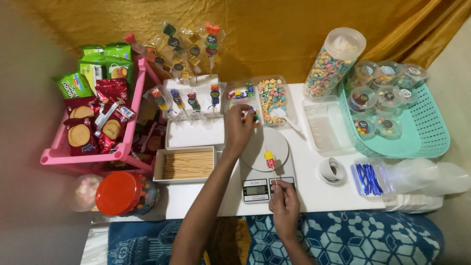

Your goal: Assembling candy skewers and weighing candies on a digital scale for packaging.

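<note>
Gold cloth backs a white worktop [314,194] where the right hand [284,203] has its grip pinched on a candy skewer [270,164] over the scale [267,164], so I'd keep it steady while the left hand [239,128], fingers closed, picks from the candy tray [241,98].

Home sweet-making table [314,191] (floor-level)

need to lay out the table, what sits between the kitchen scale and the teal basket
In the head view, a roll of clear tape lies on the white table between the kitchen scale and the teal basket; an empty clear tray sits further back.
</note>
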